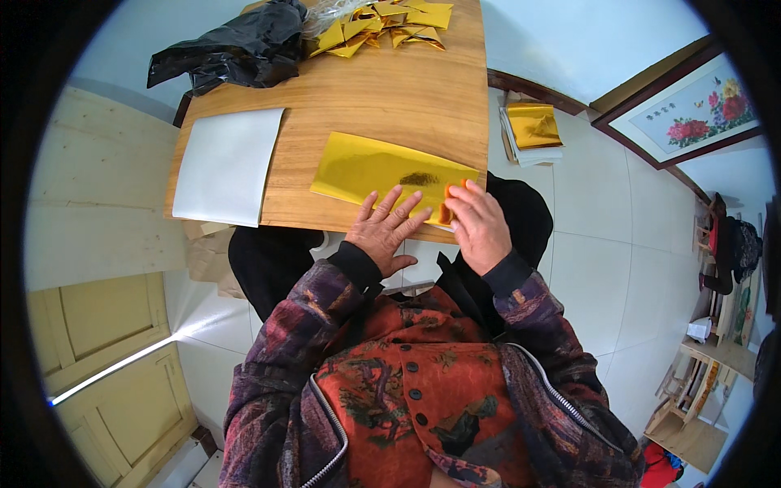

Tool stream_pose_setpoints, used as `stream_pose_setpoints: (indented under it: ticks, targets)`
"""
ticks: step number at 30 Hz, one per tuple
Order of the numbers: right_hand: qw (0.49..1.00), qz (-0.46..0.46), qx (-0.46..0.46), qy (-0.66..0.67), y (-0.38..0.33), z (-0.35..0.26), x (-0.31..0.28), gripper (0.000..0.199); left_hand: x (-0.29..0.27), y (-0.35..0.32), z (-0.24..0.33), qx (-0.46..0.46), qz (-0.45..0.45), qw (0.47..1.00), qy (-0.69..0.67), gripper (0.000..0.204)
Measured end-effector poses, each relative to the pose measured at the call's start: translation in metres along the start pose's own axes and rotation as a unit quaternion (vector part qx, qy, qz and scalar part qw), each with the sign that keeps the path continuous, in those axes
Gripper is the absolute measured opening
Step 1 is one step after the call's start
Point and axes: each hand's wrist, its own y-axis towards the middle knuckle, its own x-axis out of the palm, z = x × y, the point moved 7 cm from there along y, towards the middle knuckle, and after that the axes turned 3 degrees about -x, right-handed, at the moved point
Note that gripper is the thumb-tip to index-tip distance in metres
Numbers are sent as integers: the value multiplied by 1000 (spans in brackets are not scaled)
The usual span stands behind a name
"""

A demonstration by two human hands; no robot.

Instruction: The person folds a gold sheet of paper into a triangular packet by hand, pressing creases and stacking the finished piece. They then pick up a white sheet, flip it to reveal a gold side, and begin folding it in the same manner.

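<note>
Buttoned red patterned top [455,378] fills the near side as a person's left hand [382,233] spreads over a glossy gold foil sheet [366,167] with a dark patch, at the wooden table's [407,89] near right; the right hand [482,228] curls beside orange pieces [445,213], whether gripped or worn unclear.

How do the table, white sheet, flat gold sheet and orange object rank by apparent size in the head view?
1. Table
2. White sheet and flat gold sheet: too alike to rank, the gold partly covered
3. Orange object, partly hidden
</note>
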Motion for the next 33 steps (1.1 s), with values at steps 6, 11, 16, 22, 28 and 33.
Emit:
stream_pose_setpoints:
  ticks: [6, 11, 16, 22, 28, 33]
  targets:
    - [999, -43, 6, -20, -19, 9, 23, 48, -3, -1, 2, 6, 12, 1000, 14, 83]
    - [995, -86, -5, -52, -30, 14, 24, 62, -1, 0, 1, 3, 1, 1000, 27, 82]
    - [993, -95, -19, -68, -32, 13, 24, 73, 4, 0, 1, 1, -1, 999, 39, 83]
    - [998, -68, 0, 7, -24, 10, 13, 70, -1, -1, 4, 0, 27, 1000, 9, 84]
    - [999, 32, 14, 37, -1, 15, -8, 43, -25, 4, 4, -15, 59, 996, -59, 74]
    - [1000, 7, 0, -22, 19, 13, -1, 39, -40, 20, -13, -50, 109, 982, -149, 59]
